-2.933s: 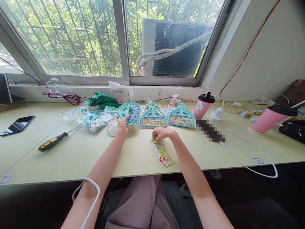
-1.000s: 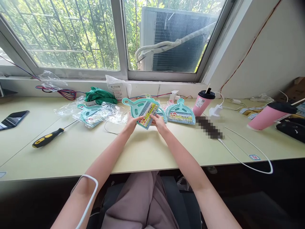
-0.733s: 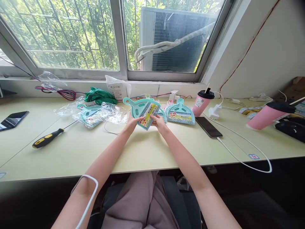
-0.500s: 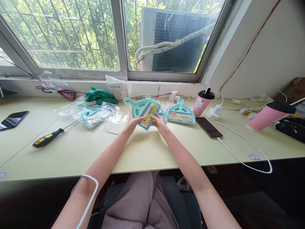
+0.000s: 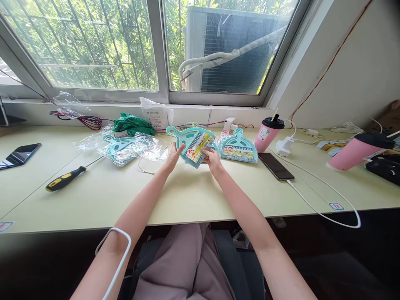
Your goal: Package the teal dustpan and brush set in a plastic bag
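Held above the desk [image 5: 187,200] centre: brush [image 5: 191,143] between left hand [image 5: 171,157] and right hand [image 5: 213,158]. Left: screwdriver [image 5: 67,178]; far left: phone [image 5: 19,153]. Right: dustpan [image 5: 238,146], then cup [image 5: 267,134].

Left hand [image 5: 173,159]: we steady the teal brush [image 5: 191,141] by its left edge, fingers spread.
Right hand [image 5: 213,158]: we pinch the label card [image 5: 195,148] against the bristles.
Beside it: a packed dustpan set [image 5: 238,146], touching nothing we hold.
Left on the desk [image 5: 187,200]: screwdriver [image 5: 66,178], wrapped sets [image 5: 123,148].
Right: phone [image 5: 276,166] on a white cable [image 5: 325,196], pink cup [image 5: 268,134].
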A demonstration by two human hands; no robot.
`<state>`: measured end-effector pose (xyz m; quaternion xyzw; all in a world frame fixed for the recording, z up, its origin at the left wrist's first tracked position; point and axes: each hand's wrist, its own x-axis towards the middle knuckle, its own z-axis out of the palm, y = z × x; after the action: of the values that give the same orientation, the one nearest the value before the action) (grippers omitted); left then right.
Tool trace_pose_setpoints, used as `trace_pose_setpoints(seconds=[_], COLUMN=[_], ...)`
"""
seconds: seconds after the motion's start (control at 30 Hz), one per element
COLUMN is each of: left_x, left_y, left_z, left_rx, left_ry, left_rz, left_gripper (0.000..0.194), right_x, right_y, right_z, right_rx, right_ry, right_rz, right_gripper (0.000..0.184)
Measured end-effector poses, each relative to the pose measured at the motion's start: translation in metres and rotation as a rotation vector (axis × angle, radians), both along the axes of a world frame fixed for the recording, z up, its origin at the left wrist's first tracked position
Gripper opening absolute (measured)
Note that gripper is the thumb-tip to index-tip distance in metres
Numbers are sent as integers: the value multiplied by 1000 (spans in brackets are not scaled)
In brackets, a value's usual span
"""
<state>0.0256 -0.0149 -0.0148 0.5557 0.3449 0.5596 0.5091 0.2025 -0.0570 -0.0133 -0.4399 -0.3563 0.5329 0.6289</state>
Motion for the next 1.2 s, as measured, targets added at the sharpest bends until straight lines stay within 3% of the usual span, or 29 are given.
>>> trace_pose_setpoints(seconds=[0.13, 0.23, 0.37, 0.63, 0.87, 1.2], left_x=[-36, -69, -93, -86, -81, -55], left_y=[22, 31, 33, 25, 21, 15], left_z=[-1, -6, -13, -8, 1, 17], left_rx=[164, 143, 50, 202, 242, 297], left_ry=[457, 737, 1018, 1159, 1066, 691], left_rz=[510, 755, 718, 809, 817, 897], left_gripper=[38, 49, 64, 28, 24, 2], right_x=[8, 13, 14, -6, -19, -28], right_y=[1, 3, 6, 4, -2, -10], right_z=[0, -1, -4, -6, -7, -10], right_rx=[10, 0, -24, -145, -181, -127], right_ry=[-54, -55, -25, -27, -12, 118], right_rz=[-66, -92, -80, -27, 29, 34], right_gripper=[15, 16, 14, 12, 10, 12])
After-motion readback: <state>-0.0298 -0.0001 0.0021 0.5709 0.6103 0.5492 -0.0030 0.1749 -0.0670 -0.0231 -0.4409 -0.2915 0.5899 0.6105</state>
